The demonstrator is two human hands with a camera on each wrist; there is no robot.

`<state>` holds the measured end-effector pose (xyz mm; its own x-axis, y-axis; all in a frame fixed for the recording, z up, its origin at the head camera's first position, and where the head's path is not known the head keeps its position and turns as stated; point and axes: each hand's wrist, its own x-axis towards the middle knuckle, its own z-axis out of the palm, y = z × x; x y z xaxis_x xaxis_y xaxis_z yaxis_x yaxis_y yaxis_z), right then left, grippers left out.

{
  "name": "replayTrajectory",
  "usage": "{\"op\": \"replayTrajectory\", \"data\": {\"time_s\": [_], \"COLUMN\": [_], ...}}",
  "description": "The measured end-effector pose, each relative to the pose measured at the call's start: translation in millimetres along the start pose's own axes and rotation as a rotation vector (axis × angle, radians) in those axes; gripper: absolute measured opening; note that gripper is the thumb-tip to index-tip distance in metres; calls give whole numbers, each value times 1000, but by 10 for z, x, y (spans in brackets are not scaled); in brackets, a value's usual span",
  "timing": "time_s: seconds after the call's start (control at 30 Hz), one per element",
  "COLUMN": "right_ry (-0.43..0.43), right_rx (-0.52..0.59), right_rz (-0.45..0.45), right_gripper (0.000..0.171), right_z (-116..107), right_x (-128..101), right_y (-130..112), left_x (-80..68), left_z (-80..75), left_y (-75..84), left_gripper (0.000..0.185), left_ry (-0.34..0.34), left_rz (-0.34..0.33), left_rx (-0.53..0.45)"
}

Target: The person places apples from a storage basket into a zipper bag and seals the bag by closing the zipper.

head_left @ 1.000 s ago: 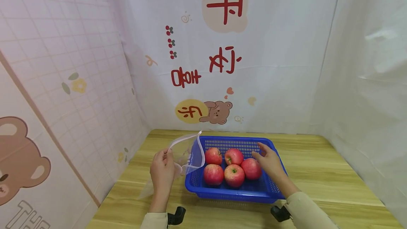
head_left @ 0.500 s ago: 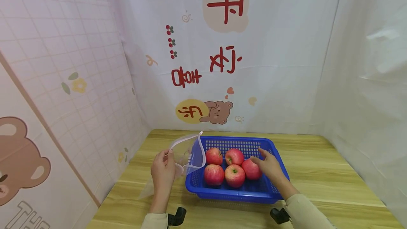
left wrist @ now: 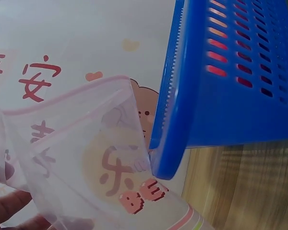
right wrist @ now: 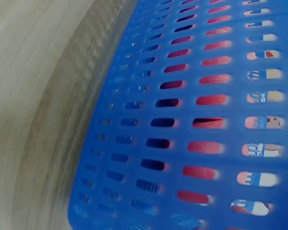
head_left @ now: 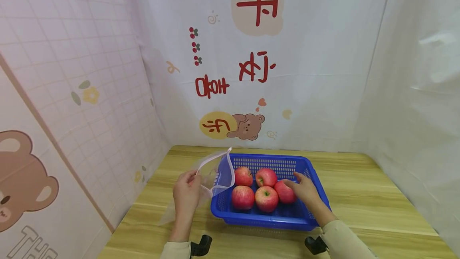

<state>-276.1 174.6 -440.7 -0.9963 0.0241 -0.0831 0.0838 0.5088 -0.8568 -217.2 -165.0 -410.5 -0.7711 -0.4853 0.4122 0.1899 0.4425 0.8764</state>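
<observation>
A blue plastic basket [head_left: 267, 222] on the wooden table holds several red apples. My right hand [head_left: 304, 189] reaches into it from the right, with its fingers curved round the rightmost apple [head_left: 285, 193]. Just left of the basket, my left hand [head_left: 187, 193] pinches the rim of a clear zip bag [head_left: 217, 170] and holds its mouth open and raised. The left wrist view shows the bag [left wrist: 86, 158] against the basket's corner [left wrist: 182, 129], with my fingertips [left wrist: 5, 208] at the bottom left. In the right wrist view there is only the basket's slotted wall [right wrist: 182, 120]; the hand is out of view.
The other apples [head_left: 266, 198] lie in two rows in the basket. The wooden table [head_left: 359, 195] is closed in by printed cloth walls on the left, back and right. Bare wood lies to the right of the basket and in front of it.
My right hand has come down from the basket's far right rim onto the rightmost apple. The left hand still holds the bag up in the same place.
</observation>
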Motion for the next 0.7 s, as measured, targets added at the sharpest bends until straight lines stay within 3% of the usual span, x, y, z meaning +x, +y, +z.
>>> {"op": "replayTrajectory", "data": {"time_s": [0.37, 0.7], "right_ry": [17, 13], "right_rx": [-14, -17], "right_rz": [-11, 50], "right_gripper": [71, 79], "right_z": [36, 44], "right_x": [20, 24], "right_y": [43, 85], "left_x": [10, 20], "left_z": [-3, -25], "left_y": [-13, -11], "left_gripper": [20, 22], "left_ry": [39, 27], "left_rz": [13, 13], "left_rx": [13, 22]}}
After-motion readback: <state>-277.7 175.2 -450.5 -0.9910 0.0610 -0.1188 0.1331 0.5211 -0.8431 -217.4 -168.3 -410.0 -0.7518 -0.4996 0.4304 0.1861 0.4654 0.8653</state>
